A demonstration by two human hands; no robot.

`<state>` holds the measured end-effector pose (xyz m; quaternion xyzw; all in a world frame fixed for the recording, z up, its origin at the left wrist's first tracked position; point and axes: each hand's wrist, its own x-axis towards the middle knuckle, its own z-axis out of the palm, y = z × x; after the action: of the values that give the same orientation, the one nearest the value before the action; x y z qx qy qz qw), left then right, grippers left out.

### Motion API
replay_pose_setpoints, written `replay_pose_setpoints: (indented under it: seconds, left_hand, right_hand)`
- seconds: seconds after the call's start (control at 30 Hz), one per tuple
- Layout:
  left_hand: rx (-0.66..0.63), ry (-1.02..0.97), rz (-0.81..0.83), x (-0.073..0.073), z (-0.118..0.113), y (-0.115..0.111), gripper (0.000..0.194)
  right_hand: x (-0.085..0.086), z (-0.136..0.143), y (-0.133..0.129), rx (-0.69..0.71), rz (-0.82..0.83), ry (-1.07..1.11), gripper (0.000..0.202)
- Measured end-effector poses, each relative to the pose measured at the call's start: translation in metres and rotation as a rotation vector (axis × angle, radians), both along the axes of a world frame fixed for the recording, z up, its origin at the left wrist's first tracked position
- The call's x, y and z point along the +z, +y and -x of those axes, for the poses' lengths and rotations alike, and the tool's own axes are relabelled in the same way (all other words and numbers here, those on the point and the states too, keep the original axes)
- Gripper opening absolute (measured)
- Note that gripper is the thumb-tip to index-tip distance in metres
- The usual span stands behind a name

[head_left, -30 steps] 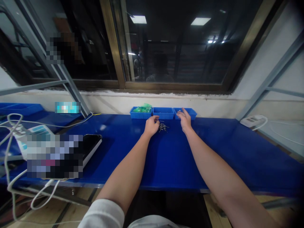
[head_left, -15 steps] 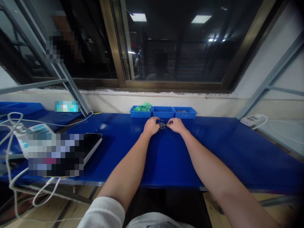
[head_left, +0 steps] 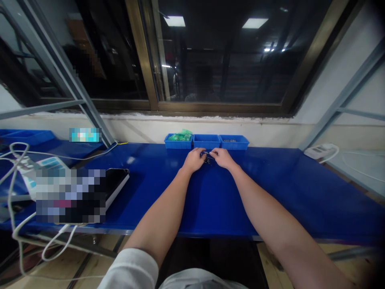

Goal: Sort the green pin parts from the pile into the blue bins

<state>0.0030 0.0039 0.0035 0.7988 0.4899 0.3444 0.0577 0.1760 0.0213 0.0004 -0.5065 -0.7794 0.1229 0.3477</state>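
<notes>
My left hand [head_left: 194, 159] is at the far middle of the blue table, its fingers closed around one end of a thin metal piece [head_left: 207, 152]. Opposite it, my right hand [head_left: 221, 157] pinches at the other end of that piece. Below and between the fingertips lies a small heap of slim dark and silvery metal parts [head_left: 207, 160], partly covered by my left hand. Their exact kind is too small to make out.
Against the wall stand three blue bins: one with green packets [head_left: 179, 137], a middle bin [head_left: 207, 145], and a right bin [head_left: 234, 145] with small metal parts. A dark-screened device [head_left: 116, 176] and white cables lie left. A power strip [head_left: 320, 151] sits at right.
My right hand has moved slightly left, closing the gap to my left hand. My left hand has shifted a little right, covering more of the heap.
</notes>
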Motion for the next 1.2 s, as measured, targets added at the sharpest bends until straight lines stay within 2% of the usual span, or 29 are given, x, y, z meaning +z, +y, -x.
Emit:
replay_pose_setpoints:
  seconds: [0.13,0.23,0.37,0.57,1.0,1.1,1.2]
  left_hand:
    - [-0.050,-0.013,0.023,0.0009,0.0004,-0.0002,0.023]
    - [-0.001,-0.042,0.029,0.0003,0.0016,0.0013,0.021]
    - [0.054,-0.073,0.056,0.0010,0.0023,0.0021,0.021]
    - [0.011,-0.093,0.126,0.0071,0.0011,-0.0026,0.022]
    - [-0.002,-0.046,0.104,0.0075,0.0030,-0.0049,0.023]
    - [-0.009,-0.045,0.113,0.0066,0.0025,-0.0042,0.024]
    - [0.049,-0.079,0.107,0.0073,0.0016,-0.0030,0.028]
  right_hand:
    - [-0.0001,0.0031,-0.0013,0.104,0.089,0.157,0.021]
    - [-0.0022,0.0049,0.0000,0.149,0.194,0.387,0.018]
    - [-0.0018,0.0055,-0.0002,0.190,0.301,0.648,0.024]
    - [0.0002,0.0027,-0.0019,0.251,0.392,0.876,0.021]
    - [0.0049,0.0030,-0.0061,0.272,0.437,0.899,0.020]
    - [0.0039,0.0022,-0.0041,0.247,0.428,0.880,0.021]
    - [0.0031,0.0013,-0.0027,0.183,0.393,0.863,0.025]
